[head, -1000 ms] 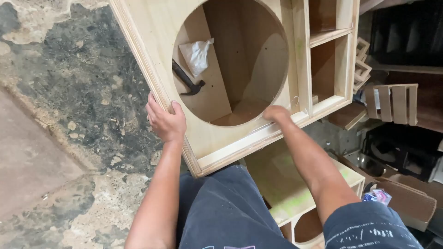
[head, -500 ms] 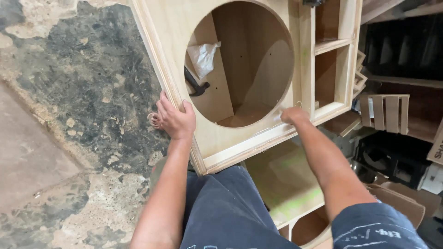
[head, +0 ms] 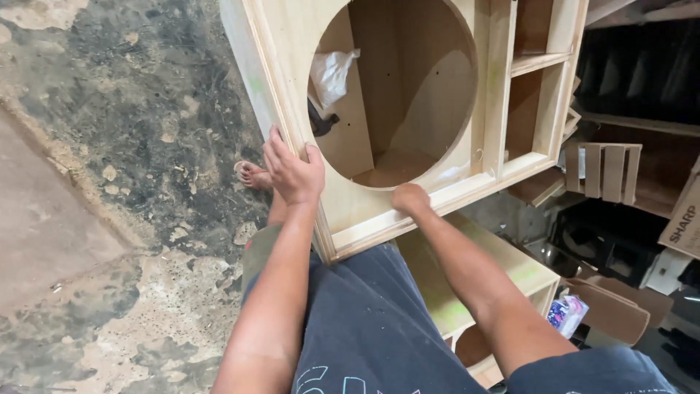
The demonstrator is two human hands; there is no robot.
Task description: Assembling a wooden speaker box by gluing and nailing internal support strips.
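A pale plywood speaker cabinet [head: 292, 44] with a large round cutout stands tilted against my legs. My left hand [head: 293, 169] grips the cabinet's left front edge, fingers wrapped over the frame. My right hand [head: 408, 198] presses as a closed fist on the bottom rail just below the round opening. Inside the cabinet lie a crumpled clear plastic bag [head: 332, 73] and a dark tool [head: 319, 124]. My dark shorts [head: 364, 321] and one bare foot [head: 251, 175] show below the cabinet.
A worn, stained concrete floor [head: 124, 146] spreads to the left. A second plywood box [head: 474, 270] sits under my right arm. Wooden slat pieces [head: 601, 171], a cardboard box [head: 682, 219] and dark shelving crowd the right side.
The cabinet has shifted right and closer in the view. My left hand stayed on the left edge, and my right hand slid along the bottom rail.
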